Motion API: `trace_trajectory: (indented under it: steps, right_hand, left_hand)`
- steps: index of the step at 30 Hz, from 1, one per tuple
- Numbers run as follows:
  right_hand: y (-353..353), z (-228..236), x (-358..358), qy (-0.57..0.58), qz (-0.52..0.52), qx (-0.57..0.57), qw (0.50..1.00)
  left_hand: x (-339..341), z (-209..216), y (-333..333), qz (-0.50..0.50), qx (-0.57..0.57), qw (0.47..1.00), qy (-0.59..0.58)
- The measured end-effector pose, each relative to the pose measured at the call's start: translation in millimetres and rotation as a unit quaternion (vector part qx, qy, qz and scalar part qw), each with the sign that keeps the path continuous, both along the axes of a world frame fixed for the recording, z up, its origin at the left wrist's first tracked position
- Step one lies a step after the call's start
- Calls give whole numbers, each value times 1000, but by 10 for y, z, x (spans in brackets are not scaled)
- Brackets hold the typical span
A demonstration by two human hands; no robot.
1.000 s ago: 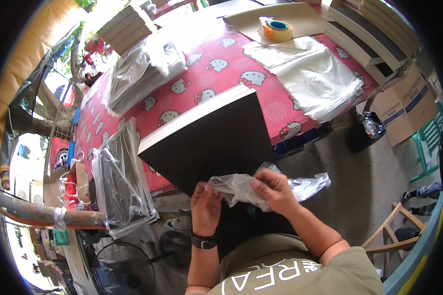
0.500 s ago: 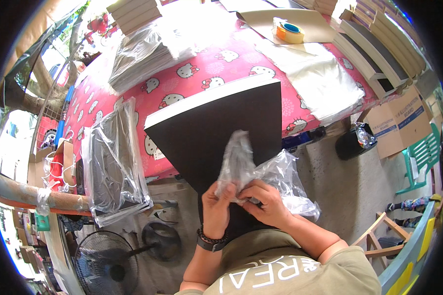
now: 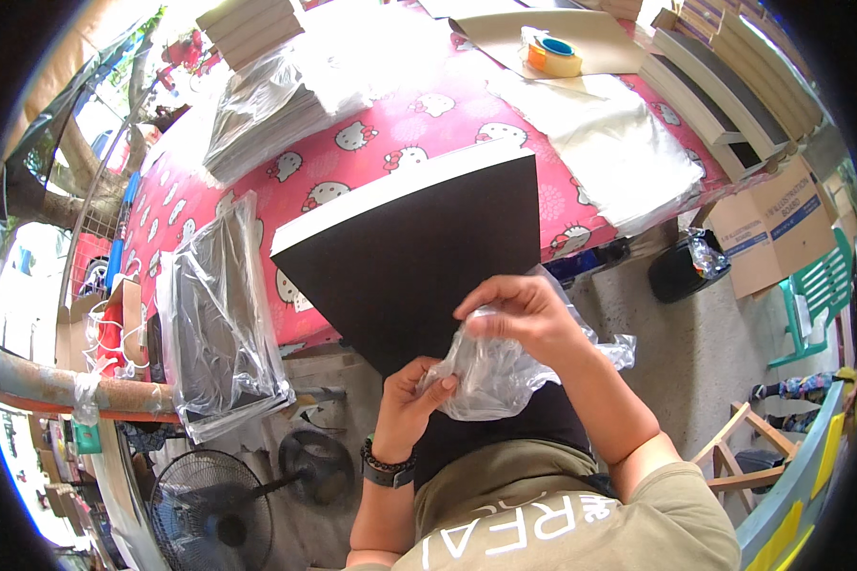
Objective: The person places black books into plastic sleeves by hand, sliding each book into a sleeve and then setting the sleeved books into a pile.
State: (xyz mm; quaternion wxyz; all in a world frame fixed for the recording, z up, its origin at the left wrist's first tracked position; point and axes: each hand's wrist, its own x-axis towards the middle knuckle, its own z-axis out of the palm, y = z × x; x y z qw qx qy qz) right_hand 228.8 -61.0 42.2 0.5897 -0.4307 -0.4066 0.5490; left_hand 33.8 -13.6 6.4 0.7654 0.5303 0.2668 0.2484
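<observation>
A crumpled clear plastic bag [image 3: 490, 381] hangs between my two hands in front of my waist. My left hand [image 3: 412, 392] pinches its left side between thumb and fingers. Higher up and to the right, my right hand [image 3: 527, 316] is closed at the bag's upper edge, thumb against the fingers. Just beyond my hands a thick stack of white sheets with a black cover [image 3: 414, 252] leans, tilted, at the table's near edge. Part of its lower right side is hidden behind the bag and my right hand.
The table wears a pink cartoon-print cloth [image 3: 433, 107]. Plastic-wrapped bundles [image 3: 221, 319] sit at left, clear plastic sleeves [image 3: 605, 143] at right, with tape rolls [image 3: 552, 59] beyond. A fan [image 3: 214, 509] stands low left; a black bin [image 3: 681, 271] and green chair [image 3: 819, 295] stand right.
My right hand has risen and moved away from my left, spreading the bag between them. The bag's upright bunched end has come down. My left hand has shifted slightly left.
</observation>
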Motion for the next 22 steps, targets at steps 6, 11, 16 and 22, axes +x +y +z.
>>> trace_trajectory:
  steps: [6,11,16,22]
  right_hand:
    - [-23,-63,-24,-53,-120,-1,991]
    - [-68,-47,21,-121,-123,-16,985]
    - [-111,-73,26,-218,-155,-8,964]
    - [-141,-165,-28,-204,-174,-6,963]
  left_hand:
    - [27,-20,-29,49,-12,999,-2]
    - [91,-2,-54,77,0,997,24]
    - [111,-69,-53,95,9,995,-43]
    - [156,-29,-50,107,-84,978,-159]
